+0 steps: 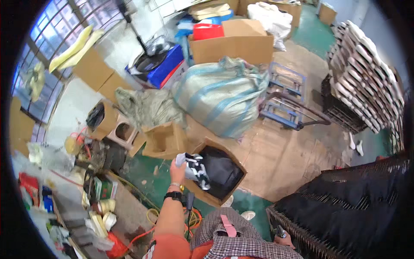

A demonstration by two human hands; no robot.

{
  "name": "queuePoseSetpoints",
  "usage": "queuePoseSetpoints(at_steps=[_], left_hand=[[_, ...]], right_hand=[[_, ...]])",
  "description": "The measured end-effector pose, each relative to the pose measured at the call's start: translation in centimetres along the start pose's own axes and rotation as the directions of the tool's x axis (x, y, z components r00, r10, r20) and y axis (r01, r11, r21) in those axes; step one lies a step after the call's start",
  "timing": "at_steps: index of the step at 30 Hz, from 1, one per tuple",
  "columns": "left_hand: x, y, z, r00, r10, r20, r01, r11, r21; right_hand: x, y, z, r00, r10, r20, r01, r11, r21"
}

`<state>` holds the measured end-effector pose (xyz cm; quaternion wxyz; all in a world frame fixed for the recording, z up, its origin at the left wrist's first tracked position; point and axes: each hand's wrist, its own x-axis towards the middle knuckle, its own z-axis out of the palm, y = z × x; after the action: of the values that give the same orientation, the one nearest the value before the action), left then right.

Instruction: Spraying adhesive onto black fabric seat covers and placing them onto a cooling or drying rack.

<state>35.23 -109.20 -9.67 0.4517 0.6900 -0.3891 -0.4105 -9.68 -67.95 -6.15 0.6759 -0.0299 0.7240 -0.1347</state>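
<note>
My left hand [177, 172] reaches out over an open cardboard box [208, 197] and is closed on the pale end of a black-and-white bundle [196, 167]. The bundle hangs over the left side of the box; its exact kind is not clear. A black plastic liner [221, 169] fills the inside of the box. Low on the right, my right hand [284, 240] is closed around a small dark tool with a shiny metal part [280, 232]. It is beside a large black rack [332, 207] with rows of thin spikes along its edges.
A striped woven sack [222, 95] and a blue trolley [282, 113] stand beyond the box. A cluttered bench [125, 211] with orange cords runs along the left. Pale shoe-shaped pieces are stacked on a crate [360, 77] at the far right. An open carton [165, 140] adjoins the box.
</note>
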Motion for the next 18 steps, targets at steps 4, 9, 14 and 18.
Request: queuePoseSetpoints(at_steps=[4, 9, 14, 18], left_hand=[[2.5, 1.8, 1.6, 0.999, -0.047, -0.003, 0.046, 0.996, -0.080], [2.9, 6.5, 6.7, 0.974, -0.165, 0.158, 0.201, 0.947, -0.250], [3.3, 10.3, 13.3, 0.932, -0.119, 0.343, 0.279, 0.840, -0.466], [3.3, 13.4, 20.1, 0.919, -0.064, 0.389, 0.276, 0.810, -0.518]], right_hand=[[2.0, -0.2, 0.1, 0.949, -0.299, -0.099, 0.305, 0.950, 0.058], [1.7, -2.0, -0.3, 0.857, -0.471, -0.208, 0.488, 0.872, 0.037], [0.9, -5.4, -2.6, 0.912, -0.341, -0.227, 0.393, 0.884, 0.251], [-0.6, -7.8, -4.2, 0.852, -0.417, -0.316, 0.478, 0.866, 0.145]])
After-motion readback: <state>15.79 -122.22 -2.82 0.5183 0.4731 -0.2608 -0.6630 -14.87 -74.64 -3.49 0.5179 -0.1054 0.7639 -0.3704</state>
